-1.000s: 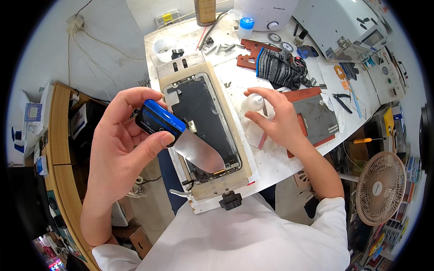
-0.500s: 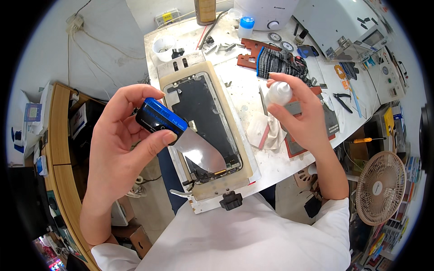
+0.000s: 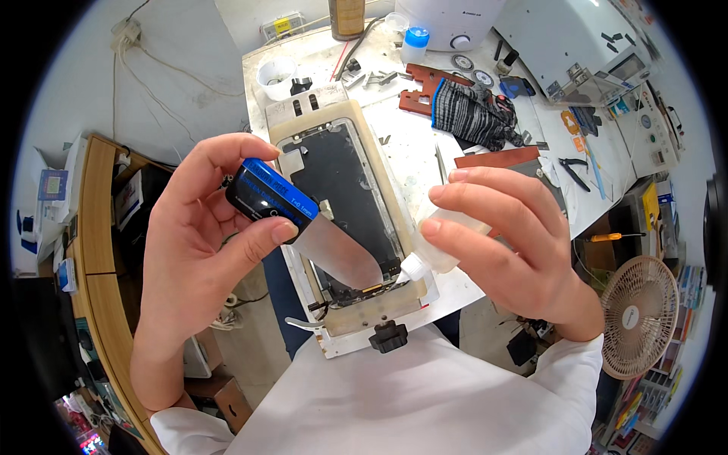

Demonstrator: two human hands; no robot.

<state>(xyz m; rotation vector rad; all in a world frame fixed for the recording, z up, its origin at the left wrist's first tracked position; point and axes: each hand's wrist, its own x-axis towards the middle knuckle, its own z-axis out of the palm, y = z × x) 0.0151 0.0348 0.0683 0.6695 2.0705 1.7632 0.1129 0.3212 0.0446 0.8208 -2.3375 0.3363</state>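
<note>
Between thumb and fingers, my left hand (image 3: 201, 216) grips a thin metal pry blade (image 3: 339, 254) by its blue and black handle (image 3: 271, 199). The rounded blade lies over the lower part of a dark phone screen assembly (image 3: 337, 186), which is clamped in a beige holder (image 3: 379, 159). My right hand (image 3: 516, 239) is closed round a translucent squeeze bottle (image 3: 447, 243), tilted so its white nozzle points down-left. That nozzle is at the screen's lower right corner, close to the blade's tip; whether it touches, I cannot tell. A black knob (image 3: 388, 336) sits at the holder's near end.
A striped glove (image 3: 474, 114) lies on a red-brown plate at the back right. A blue-capped bottle (image 3: 415, 45) and a white cup (image 3: 277, 76) stand at the back. Black pliers (image 3: 575, 173) lie right. A beige fan (image 3: 639, 317) stands beside the table.
My right hand has come down and tipped the squeeze bottle, bringing its nozzle to the screen's lower right corner. My left hand and the blade have stayed nearly still.
</note>
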